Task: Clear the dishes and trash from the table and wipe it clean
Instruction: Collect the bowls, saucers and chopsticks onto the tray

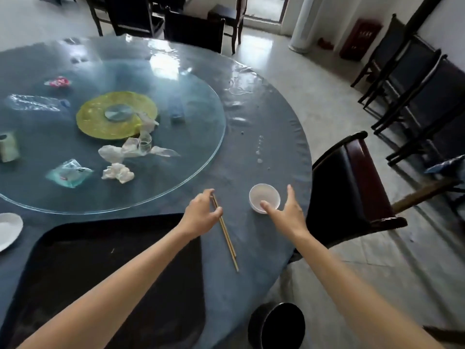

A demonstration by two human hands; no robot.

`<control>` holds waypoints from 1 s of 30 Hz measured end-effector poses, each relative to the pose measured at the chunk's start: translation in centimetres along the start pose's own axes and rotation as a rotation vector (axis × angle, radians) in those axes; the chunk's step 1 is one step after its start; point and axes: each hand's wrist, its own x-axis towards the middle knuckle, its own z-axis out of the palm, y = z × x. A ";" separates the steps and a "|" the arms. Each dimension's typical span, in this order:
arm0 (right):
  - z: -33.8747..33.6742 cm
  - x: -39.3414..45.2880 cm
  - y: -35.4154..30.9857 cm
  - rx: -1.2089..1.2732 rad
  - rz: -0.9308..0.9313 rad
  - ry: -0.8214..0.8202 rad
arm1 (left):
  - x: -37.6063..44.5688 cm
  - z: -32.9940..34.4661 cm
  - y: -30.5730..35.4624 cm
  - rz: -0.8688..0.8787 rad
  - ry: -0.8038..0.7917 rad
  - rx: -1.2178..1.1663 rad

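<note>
Two hands out — left hand [201, 215] pinching chopsticks [226, 238], right hand [289, 212] at bowl [264, 196]

left hand [201, 214] curled, right hand [286, 211] spread

A: Dishes? 
B: One white bowl [264, 197], one white plate [8, 229], two chopsticks [225, 235], one black tray [75, 268].
A: Trash? 
B: One crushed bottle [35, 103], two crumpled tissues [117, 172], one red wrapper [58, 82].
</note>
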 end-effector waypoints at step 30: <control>1.2 12.5 10.0 0.884 0.530 -0.426 | 6.9 13.3 -1.4 -0.901 0.162 -0.118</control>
